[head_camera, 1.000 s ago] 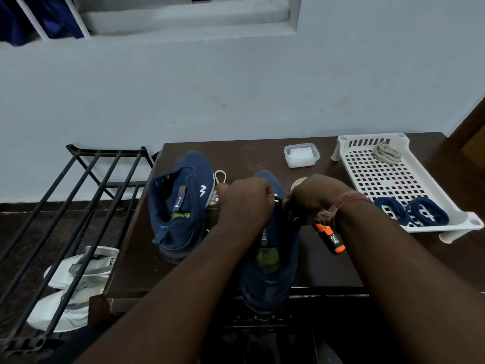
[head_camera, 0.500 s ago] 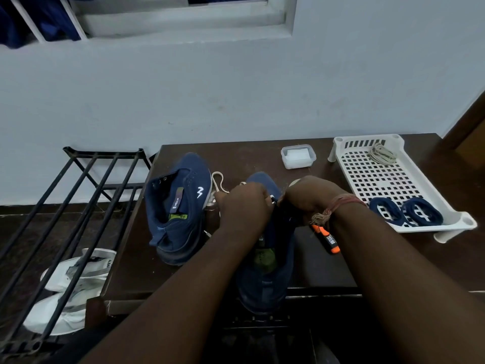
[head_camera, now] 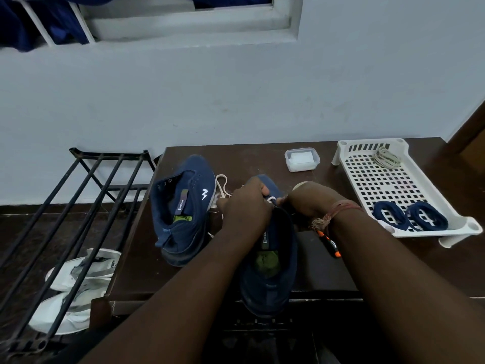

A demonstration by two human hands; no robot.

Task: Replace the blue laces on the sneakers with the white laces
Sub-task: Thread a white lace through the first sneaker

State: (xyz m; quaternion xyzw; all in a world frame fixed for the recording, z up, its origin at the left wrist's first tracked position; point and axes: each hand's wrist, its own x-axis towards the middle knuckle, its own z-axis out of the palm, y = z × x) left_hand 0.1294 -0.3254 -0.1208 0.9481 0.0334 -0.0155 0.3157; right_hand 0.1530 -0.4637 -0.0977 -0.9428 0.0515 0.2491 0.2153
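Beside the sneaker [head_camera: 270, 261], an orange-black tool [head_camera: 331, 244].

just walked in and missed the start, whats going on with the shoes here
A person is relacing a pair of blue sneakers at a dark table. Both hands, left hand and right hand, are bunched over the front of the near sneaker, working a white lace at its eyelets. The other sneaker stands to the left with no lace in it, a loop of white lace beside it. Two coiled blue laces already lie in the white tray.
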